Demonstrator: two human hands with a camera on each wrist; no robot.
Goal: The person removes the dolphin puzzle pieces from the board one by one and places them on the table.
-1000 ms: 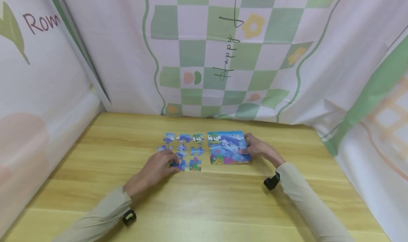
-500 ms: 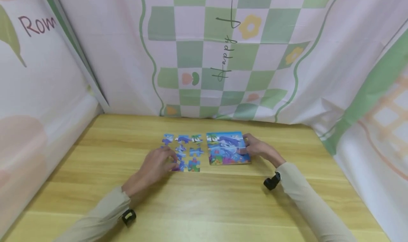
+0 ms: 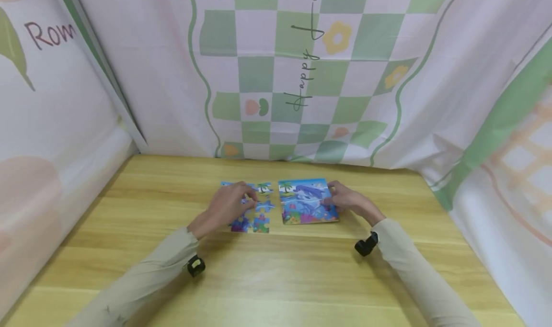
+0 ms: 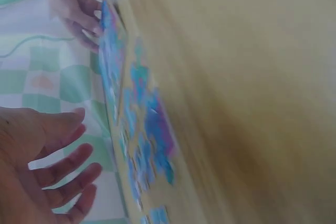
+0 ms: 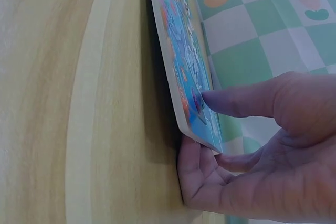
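A dolphin jigsaw puzzle board (image 3: 304, 200) lies in the middle of the table in the head view. My right hand (image 3: 351, 200) grips its right side, thumb on the picture and fingers curled under the lifted edge, as the right wrist view shows. Left of the board, several loose jigsaw pieces (image 3: 261, 223) lie face up in rough rows. My left hand (image 3: 230, 203) hovers over these pieces and hides some of them. In the left wrist view that hand's fingers (image 4: 73, 184) are spread and slightly bent, with nothing between them.
The wooden table (image 3: 267, 279) meets a hanging checked curtain (image 3: 293, 126) close behind the puzzle. More printed cloth (image 3: 64, 107) closes off the left side, and a curtain (image 3: 487, 140) hangs at the right. Each wrist wears a small black camera (image 3: 196, 265).
My left hand has moved up and right from the lower-left jigsaw pieces, uncovering the bottom row and covering the upper-left ones. My right hand keeps hold of the puzzle board.
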